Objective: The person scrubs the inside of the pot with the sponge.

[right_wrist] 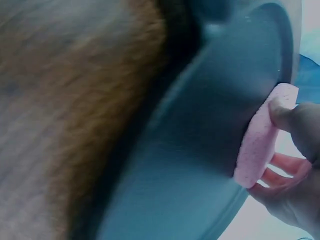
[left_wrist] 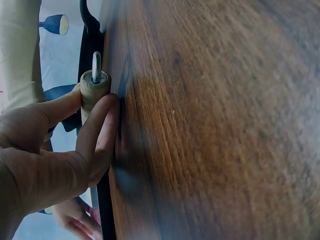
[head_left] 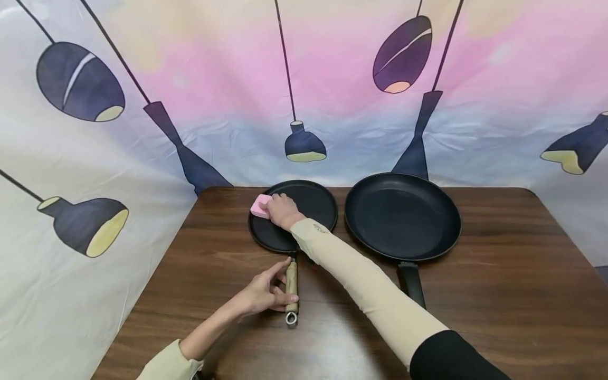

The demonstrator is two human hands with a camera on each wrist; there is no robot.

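A flat black pan [head_left: 309,198] with a low rim lies toward the back of the table, its wooden handle [head_left: 292,279] pointing at me. My left hand [head_left: 263,291] grips that handle between thumb and fingers near its metal end ring [left_wrist: 97,67]. My right hand [head_left: 283,210] reaches across and holds a pink sponge [head_left: 260,206] against the left part of the pan's surface. In the right wrist view, thumb and fingers pinch the sponge [right_wrist: 262,140] from both sides, its edge on the dark pan [right_wrist: 200,125].
To the right sits a larger black frying pan [head_left: 402,216], its black handle [head_left: 411,284] toward me and partly behind my right sleeve [head_left: 356,274]. The brown wooden table [head_left: 499,274] ends at a cloth backdrop [head_left: 228,79] printed with lamps.
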